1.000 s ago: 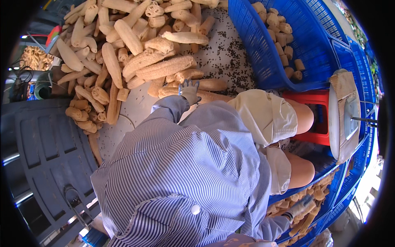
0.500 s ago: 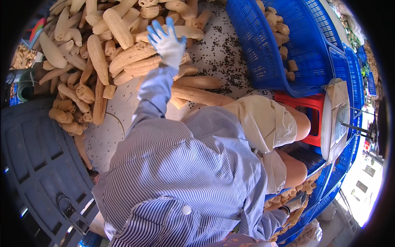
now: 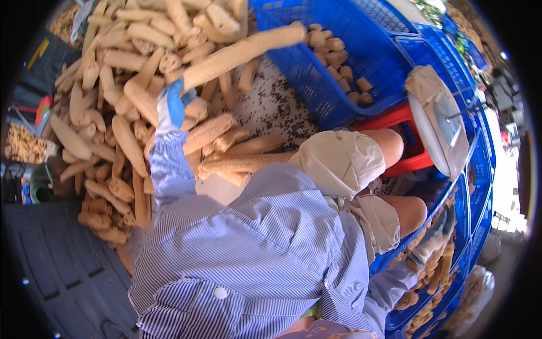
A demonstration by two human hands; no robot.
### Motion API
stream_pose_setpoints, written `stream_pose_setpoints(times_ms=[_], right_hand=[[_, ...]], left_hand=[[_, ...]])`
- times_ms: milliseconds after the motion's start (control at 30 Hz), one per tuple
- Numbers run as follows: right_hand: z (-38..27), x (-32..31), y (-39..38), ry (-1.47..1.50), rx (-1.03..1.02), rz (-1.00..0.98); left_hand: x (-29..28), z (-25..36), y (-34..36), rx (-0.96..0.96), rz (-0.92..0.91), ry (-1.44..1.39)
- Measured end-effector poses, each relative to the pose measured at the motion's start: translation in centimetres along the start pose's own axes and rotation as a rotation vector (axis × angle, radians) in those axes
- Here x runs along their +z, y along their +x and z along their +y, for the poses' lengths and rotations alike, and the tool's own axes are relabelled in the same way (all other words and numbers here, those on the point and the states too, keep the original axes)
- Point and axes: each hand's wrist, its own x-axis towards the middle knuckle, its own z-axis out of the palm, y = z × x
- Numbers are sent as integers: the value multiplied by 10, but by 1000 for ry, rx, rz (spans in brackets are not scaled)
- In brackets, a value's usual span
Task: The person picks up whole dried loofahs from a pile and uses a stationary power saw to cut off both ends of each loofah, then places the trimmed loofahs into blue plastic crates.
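1. a long tan dried loofah gourd (image 3: pixel 243 53) is lifted at a slant above the heap of loofahs, its far end reaching toward the rim of the blue crate.
2. the left hand (image 3: pixel 172 104), in a blue and white glove, is closed around the lower end of this gourd, with the striped sleeve stretched out behind it.
3. beneath the lifted gourd lies the heap of loofahs (image 3: pixel 113 113), many long tan pieces piled across one another on a pale ground speckled with dark seeds (image 3: pixel 265 107).
4. beside the heap, on the side of the gourd's raised end, a blue crate (image 3: pixel 339 68) holds short cut loofah pieces (image 3: pixel 339 62).
5. past the crate from the heap sits a round weighing scale (image 3: pixel 440 127), and below the crate a red stool (image 3: pixel 395 141).
6. the person's bent knees in beige shorts (image 3: pixel 344 161) sit between the heap and the stool.
7. the right hand (image 3: pixel 437 237), in a light glove, is far from the heap, resting in a second blue crate (image 3: pixel 468 226) among more loofah pieces; whether it grips one cannot be told.
8. a dark grey plastic pallet (image 3: pixel 51 265) lies on the side of the heap away from the crate.
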Motion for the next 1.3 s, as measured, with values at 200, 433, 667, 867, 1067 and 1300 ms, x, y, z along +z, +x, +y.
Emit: stream_pose_setpoints(times_ms=[200, 433, 667, 867, 1067, 1300], right_hand=[[-100, 101, -23, 469, 88, -513], [-154, 154, -9, 1029, 228, -595], [-148, 100, 28, 1032, 383, -593], [-154, 78, 28, 1096, 205, -675], [-145, 58, 44, 606, 171, -582], [-104, -19, 117, -12, 147, -797]], left_hand=[[112, -26, -52, -265, -455, -386], [241, -33, -218, -745, -1049, -322], [297, 25, -272, -510, -1638, -191], [351, 7, -288, -837, -1609, -54], [384, -12, -304, -603, -1905, -48], [498, 8, -204, 75, -1351, -536]])
